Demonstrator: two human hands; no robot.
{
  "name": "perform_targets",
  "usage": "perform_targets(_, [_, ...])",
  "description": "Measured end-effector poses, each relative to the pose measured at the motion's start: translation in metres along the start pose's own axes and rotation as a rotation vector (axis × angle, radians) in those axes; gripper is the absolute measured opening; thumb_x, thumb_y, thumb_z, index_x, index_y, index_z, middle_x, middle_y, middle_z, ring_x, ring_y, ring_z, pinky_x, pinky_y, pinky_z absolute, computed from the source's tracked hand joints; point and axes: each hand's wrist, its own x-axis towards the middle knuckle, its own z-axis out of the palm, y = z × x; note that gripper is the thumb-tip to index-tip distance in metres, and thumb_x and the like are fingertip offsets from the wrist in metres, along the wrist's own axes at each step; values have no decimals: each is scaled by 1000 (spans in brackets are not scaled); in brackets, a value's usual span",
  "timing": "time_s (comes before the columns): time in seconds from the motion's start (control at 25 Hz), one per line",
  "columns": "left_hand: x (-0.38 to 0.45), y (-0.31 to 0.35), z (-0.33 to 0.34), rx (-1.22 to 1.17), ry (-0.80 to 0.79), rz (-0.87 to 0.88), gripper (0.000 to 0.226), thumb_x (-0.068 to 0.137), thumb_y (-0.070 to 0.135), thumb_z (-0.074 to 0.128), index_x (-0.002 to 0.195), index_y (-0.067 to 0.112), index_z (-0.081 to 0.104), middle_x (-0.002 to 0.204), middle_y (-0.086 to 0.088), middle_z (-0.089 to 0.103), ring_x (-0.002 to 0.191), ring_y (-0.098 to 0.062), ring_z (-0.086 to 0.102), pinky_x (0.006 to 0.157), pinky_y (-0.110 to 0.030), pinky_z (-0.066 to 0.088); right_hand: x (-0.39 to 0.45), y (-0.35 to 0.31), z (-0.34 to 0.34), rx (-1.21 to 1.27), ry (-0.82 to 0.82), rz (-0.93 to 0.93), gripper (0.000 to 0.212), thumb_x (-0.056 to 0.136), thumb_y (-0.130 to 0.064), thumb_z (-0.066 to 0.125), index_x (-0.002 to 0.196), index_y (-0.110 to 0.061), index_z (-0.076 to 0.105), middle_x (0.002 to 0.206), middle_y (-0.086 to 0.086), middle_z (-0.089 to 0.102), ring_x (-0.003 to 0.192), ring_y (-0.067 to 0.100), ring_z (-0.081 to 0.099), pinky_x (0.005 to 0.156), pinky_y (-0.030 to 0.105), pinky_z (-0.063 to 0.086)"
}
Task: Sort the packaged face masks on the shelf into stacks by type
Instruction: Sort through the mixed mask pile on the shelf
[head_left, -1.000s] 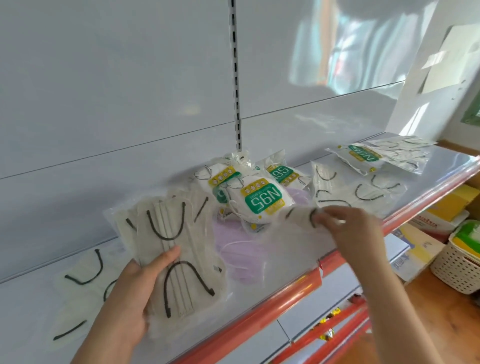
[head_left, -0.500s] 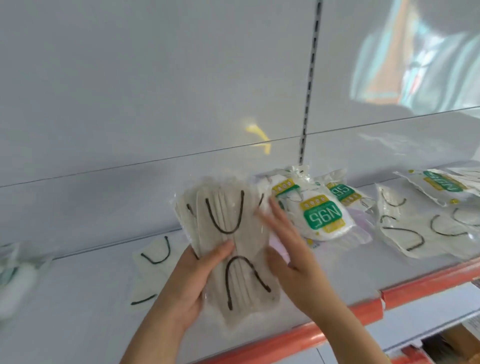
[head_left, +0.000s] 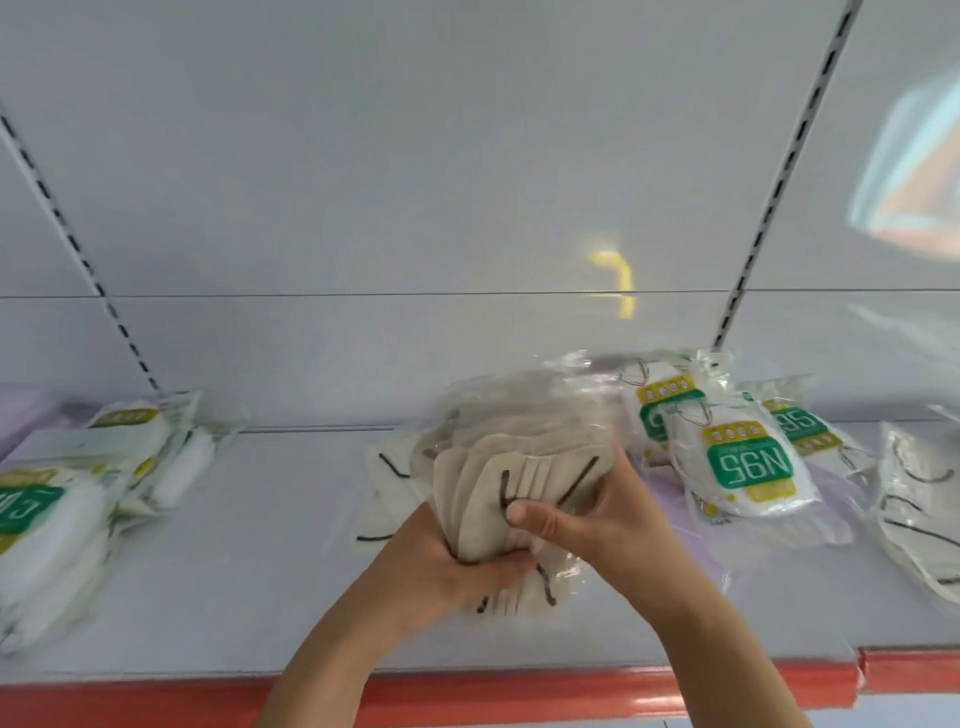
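Note:
Both my hands hold one stack of beige masks (head_left: 493, 452) with dark ear loops in clear packets, above the middle of the shelf (head_left: 234, 597). My left hand (head_left: 441, 577) grips the stack from below, and my right hand (head_left: 587, 514) clamps it from the right with the thumb across the front. A single beige mask packet (head_left: 387, 499) lies flat on the shelf behind the stack. White N95 packets (head_left: 748, 462) with green labels lie in a heap to the right. More N95 packets (head_left: 62, 499) are piled at the left.
Several clear packets of white masks with dark loops (head_left: 919, 499) lie at the far right. A pale purple mask packet (head_left: 841, 499) shows under the right heap. The shelf's red front edge (head_left: 519, 696) runs along the bottom. The grey back panel (head_left: 415, 208) rises behind.
My view has swung to the left, bringing the left N95 pile into sight. My right hand has closed on the beige stack beside my left hand, and the stack is now squeezed together.

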Motion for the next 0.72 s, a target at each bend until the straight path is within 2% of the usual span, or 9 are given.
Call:
perform_targets(0.04, [-1,1,-6,-29,-44,31,40,80,16,85,115,29,70,107,5,78,103,-9,73,87,-28,59,3,1,-2,44,-3,7,82,67,-10,84,137,4,43,116,1,72,114,15,66,100,40,52])
perform_targets(0.16, [-9,-3,-17,-24,-8,75,35,77,26,85,109,30,74,103,5,78,104,-10,72,85,-24,56,5,-4,-1,122,-174,46,101,62,-26,91,144,-7,35,120,0,70,118,17,64,99,35,52])
perform_targets(0.2, [-11,-8,-15,-12,9,53,30,75,29,85,104,31,76,100,7,78,102,-10,73,84,-24,56,6,-5,0,85,-223,60,97,62,-27,91,141,-4,39,119,0,71,117,17,64,97,35,53])
perform_targets(0.32, [-12,-17,-10,-27,65,-20,33,73,30,89,104,31,77,103,3,79,103,-14,74,91,-37,59,22,-10,13,25,-242,25,39,67,-6,88,103,-8,72,94,3,77,91,13,72,77,24,55])
perform_targets(0.4, [-13,-17,-17,-62,121,-18,38,71,30,89,107,27,76,103,4,79,102,-13,74,91,-36,59,32,-17,24,52,-180,-10,20,67,-12,89,83,-11,78,82,4,76,79,14,71,69,24,55])
perform_targets(0.52, [-31,-10,-42,-130,201,-29,44,70,32,85,110,21,72,102,4,78,98,-12,73,85,-32,59,48,-32,55,323,1,-22,52,47,-44,94,88,-18,78,87,8,76,81,20,73,67,30,58])
perform_targets(0.56, [-39,-10,-53,-136,218,-37,42,74,29,84,113,21,70,103,2,78,100,-13,72,86,-32,59,52,-37,69,427,4,9,61,41,-50,94,91,-20,78,91,9,76,84,23,74,67,31,59])
perform_targets(0.64, [-58,-13,-74,-143,247,-43,39,82,19,81,119,17,68,110,-5,77,107,-20,71,94,-40,58,59,-47,105,474,-118,63,65,42,-54,92,96,-21,78,97,11,77,89,25,75,68,31,59])
perform_targets(0.72, [-81,-18,-100,-158,315,-69,38,83,18,81,119,16,68,115,-13,74,107,-21,71,99,-44,55,70,-53,145,391,-213,158,55,57,-43,90,102,-16,76,100,14,76,91,30,74,70,35,60])
